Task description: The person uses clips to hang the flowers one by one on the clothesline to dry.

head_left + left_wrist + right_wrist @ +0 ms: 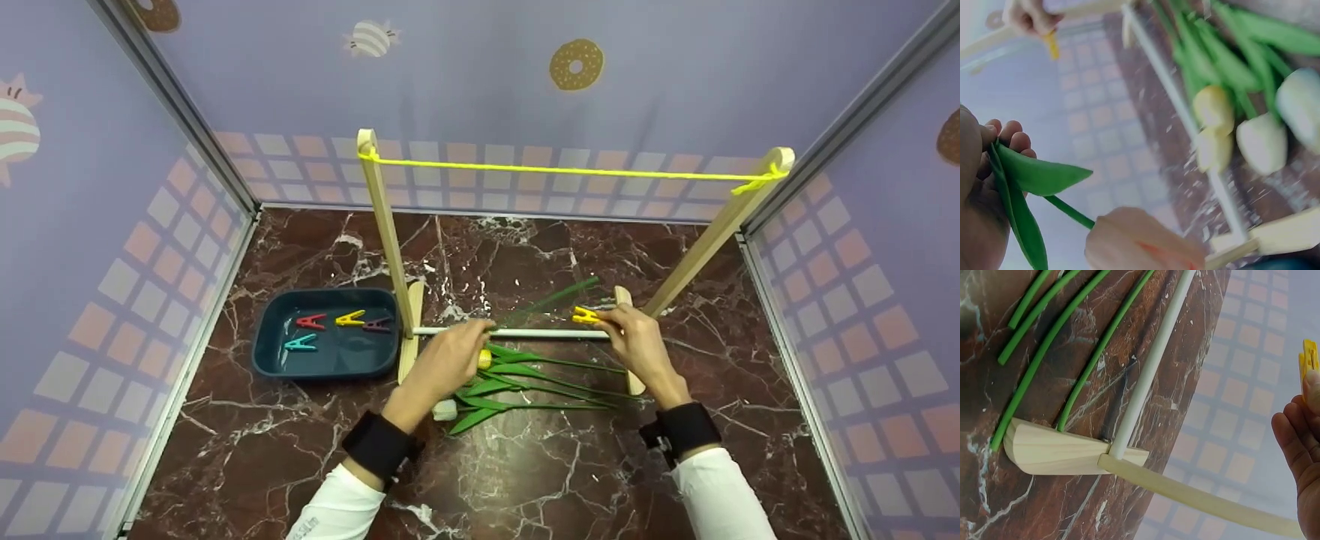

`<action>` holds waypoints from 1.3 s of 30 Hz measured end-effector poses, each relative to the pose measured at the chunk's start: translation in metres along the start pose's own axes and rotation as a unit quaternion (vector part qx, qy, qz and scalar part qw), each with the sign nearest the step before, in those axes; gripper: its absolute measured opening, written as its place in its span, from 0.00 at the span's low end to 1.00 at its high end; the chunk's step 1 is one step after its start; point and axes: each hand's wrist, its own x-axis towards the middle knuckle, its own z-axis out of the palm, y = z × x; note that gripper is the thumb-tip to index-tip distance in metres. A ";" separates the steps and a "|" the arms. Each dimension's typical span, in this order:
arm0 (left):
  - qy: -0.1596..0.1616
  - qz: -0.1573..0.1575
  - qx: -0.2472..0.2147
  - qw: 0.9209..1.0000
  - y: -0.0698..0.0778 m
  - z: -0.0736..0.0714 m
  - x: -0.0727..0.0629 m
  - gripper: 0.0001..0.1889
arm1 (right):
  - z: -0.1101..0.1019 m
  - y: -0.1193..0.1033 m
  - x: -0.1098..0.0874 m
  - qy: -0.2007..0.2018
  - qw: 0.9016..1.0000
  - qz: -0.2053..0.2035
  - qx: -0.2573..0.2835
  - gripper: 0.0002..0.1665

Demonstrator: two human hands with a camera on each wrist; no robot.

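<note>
My left hand [450, 356] pinches an artificial tulip among its green leaves [1044, 174]. The tulip's pale peach flower head [1140, 239] shows in the left wrist view, while its stem [559, 298] reaches off to the right in the head view. Between the fingertips of my right hand [641, 345] is a yellow clothespin [586, 315], also seen at the right edge of the right wrist view. Below the hands several more tulips lie on the dark marbled surface, among them a yellow one [1214, 107] and a white one [1262, 143], their stems [570, 406] pointing right.
A wooden stand holds a taut yellow cord [562, 171] between its left post [386, 225] and right post [705, 251], with a white rod [547, 334] low across it. To the left, a dark blue basin [330, 367] contains several clothespins. Patterned panels enclose the back and sides.
</note>
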 end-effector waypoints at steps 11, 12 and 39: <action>0.117 -0.049 -0.037 0.991 -0.008 -0.046 0.027 0.11 | 0.007 -0.008 0.000 -0.036 0.999 -0.003 -0.001 0.08; 0.128 -0.051 -0.039 0.990 -0.009 -0.050 0.029 0.12 | 0.007 -0.008 0.000 -0.037 0.999 -0.002 0.002 0.09; 0.247 -0.091 -0.121 0.957 -0.021 -0.068 0.046 0.13 | 0.005 -0.029 0.010 -0.018 0.999 -0.032 0.016 0.12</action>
